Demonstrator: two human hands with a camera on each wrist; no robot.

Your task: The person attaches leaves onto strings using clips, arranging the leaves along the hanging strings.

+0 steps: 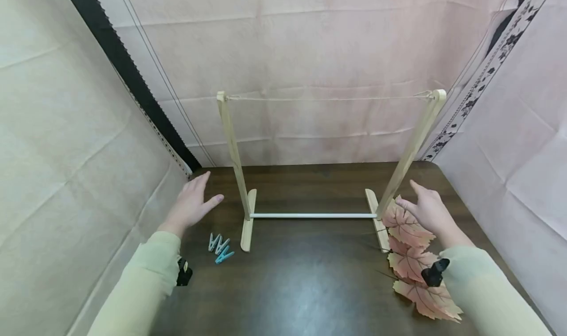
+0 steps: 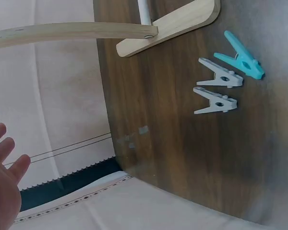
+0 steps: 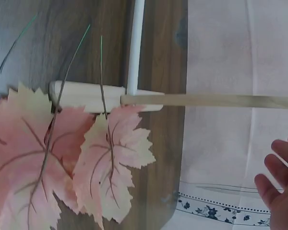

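My left hand [image 1: 191, 201] is held out beside the left post of a small wooden rack [image 1: 233, 149], fingers straight and nothing in them. Nearest to it on the table are three clothespins [image 1: 220, 245], two pale grey and one turquoise, clearly seen in the left wrist view. On the other side, my right hand [image 1: 426, 209] hovers by the right post, fingers extended and holding nothing. Below it lie three pinkish artificial maple leaves [image 1: 412, 262] in an overlapping row, their thin wire stems pointing left. A string [image 1: 328, 99] stretches between the post tops.
A white rod [image 1: 314, 216] joins the rack's two wooden feet low down. The dark wooden table [image 1: 305, 287] is enclosed by pale cloth [image 1: 319, 50] at the back and both sides. The rack stands in the middle, between the clothespins and the leaves.
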